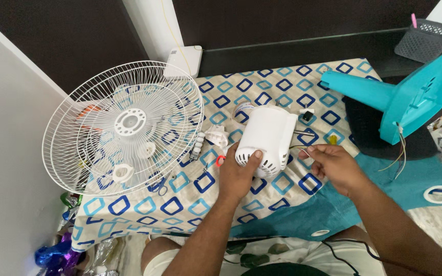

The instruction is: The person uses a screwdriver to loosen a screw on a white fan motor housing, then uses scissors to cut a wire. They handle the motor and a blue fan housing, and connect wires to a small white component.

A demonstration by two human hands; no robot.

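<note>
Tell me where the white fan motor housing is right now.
In the head view the white motor housing sits mid-table on the patterned cloth, gripped by the left hand, with the white fan grille to its left and the teal fan base to its right.

Left hand [239,174] grips white fan motor housing [267,135]; right hand [333,166] pinches thin wires [299,147].

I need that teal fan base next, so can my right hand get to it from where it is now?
Probably yes: the right hand pinches thin wires beside the white motor housing, and nothing stands between it and the teal fan base.
</note>
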